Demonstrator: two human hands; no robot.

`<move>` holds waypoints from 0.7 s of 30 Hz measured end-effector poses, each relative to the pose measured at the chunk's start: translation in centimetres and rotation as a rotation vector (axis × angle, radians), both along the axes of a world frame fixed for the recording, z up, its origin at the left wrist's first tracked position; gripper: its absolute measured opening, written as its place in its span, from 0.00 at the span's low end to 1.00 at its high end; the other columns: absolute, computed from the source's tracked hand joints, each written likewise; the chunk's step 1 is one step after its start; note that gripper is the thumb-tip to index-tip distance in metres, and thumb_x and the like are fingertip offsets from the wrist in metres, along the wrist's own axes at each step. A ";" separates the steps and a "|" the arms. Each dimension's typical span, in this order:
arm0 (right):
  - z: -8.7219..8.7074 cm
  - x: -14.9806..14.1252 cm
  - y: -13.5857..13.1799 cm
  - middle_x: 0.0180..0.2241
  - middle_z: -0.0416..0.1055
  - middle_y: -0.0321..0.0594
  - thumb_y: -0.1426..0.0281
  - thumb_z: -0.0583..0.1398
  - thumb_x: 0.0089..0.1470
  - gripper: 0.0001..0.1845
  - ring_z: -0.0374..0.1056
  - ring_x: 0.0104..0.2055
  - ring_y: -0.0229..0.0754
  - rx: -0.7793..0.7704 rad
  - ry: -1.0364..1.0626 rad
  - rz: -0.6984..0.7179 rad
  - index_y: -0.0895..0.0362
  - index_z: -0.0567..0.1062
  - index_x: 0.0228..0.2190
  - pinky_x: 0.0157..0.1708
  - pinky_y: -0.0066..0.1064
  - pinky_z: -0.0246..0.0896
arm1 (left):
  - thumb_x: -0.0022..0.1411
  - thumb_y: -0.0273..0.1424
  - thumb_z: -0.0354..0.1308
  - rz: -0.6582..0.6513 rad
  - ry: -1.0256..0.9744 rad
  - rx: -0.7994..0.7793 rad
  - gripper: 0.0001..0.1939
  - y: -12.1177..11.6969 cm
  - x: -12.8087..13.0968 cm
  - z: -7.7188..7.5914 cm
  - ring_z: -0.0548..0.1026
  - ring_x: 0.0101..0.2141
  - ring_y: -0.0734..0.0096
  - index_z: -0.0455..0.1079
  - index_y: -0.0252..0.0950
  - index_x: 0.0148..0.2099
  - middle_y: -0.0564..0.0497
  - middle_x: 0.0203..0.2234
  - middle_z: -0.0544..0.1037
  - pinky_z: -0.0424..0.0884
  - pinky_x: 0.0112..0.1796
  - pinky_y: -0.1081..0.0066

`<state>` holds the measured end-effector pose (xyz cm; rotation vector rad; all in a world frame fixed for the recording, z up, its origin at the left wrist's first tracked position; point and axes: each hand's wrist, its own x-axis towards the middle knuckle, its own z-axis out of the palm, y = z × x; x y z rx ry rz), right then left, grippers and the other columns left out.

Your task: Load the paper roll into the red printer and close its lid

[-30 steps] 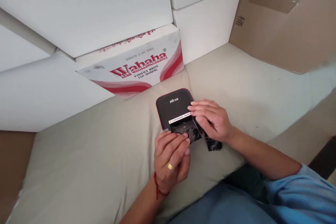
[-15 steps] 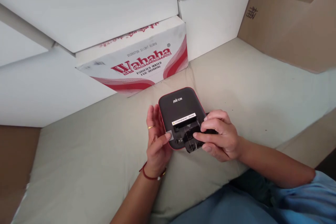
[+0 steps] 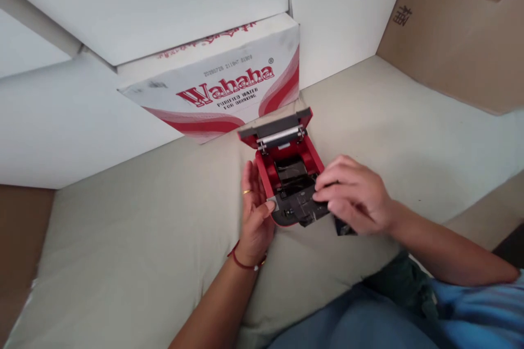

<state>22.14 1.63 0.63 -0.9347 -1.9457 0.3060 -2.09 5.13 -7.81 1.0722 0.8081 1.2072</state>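
A small red and black label printer [image 3: 268, 177] lies in my left hand [image 3: 256, 215], whose thumb presses the grey tab at its front corner. Its lid [image 3: 276, 128] stands raised, showing a metal rod and roller on the underside. Inside the red bay sits a dark roll [image 3: 291, 169]. From there a shiny black strip [image 3: 309, 207] runs out over the printer's front edge. My right hand [image 3: 354, 196] is closed, with its fingertips at the strip's right edge. Another dark piece [image 3: 346, 227] shows below that hand; what it is I cannot make out.
Behind the printer, a Wahaha water carton [image 3: 221, 87] stands under and between white boxes [image 3: 335, 32]. A brown cardboard box [image 3: 458, 38] is at the back right, and a brown surface [image 3: 24, 240] at the left edge. Pale cloth [image 3: 143, 240] covers the surface below.
The printer's lid has swung up from closed, exposing the red bay and the roll. My right hand has shifted slightly right; my left hand still holds the printer.
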 end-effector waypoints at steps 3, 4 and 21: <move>2.5 0.3 2.4 0.38 0.84 0.39 0.62 0.57 0.78 0.21 0.77 0.36 0.39 -0.289 -0.028 -0.051 0.52 0.85 0.35 0.38 0.33 0.71 | 0.63 0.49 0.74 0.025 -0.083 -0.033 0.43 0.1 0.2 -0.2 0.53 0.82 0.47 0.66 0.60 0.76 0.54 0.82 0.59 0.57 0.80 0.46; 3.2 0.3 3.3 0.37 0.85 0.38 0.63 0.58 0.77 0.19 0.78 0.35 0.39 -0.352 -0.097 -0.060 0.53 0.86 0.36 0.38 0.32 0.70 | 0.63 0.49 0.74 0.026 -0.106 -0.043 0.41 0.1 0.3 -0.2 0.54 0.82 0.48 0.66 0.59 0.75 0.54 0.81 0.60 0.57 0.79 0.45; 4.9 -6.2 9.2 0.41 0.89 0.53 0.79 0.64 0.64 0.11 0.85 0.43 0.57 -0.487 -1.061 -0.195 0.57 0.87 0.41 0.34 0.38 0.69 | 0.69 0.49 0.70 0.037 -0.169 0.019 0.32 0.5 1.0 -0.4 0.71 0.72 0.54 0.69 0.52 0.70 0.47 0.72 0.73 0.69 0.71 0.53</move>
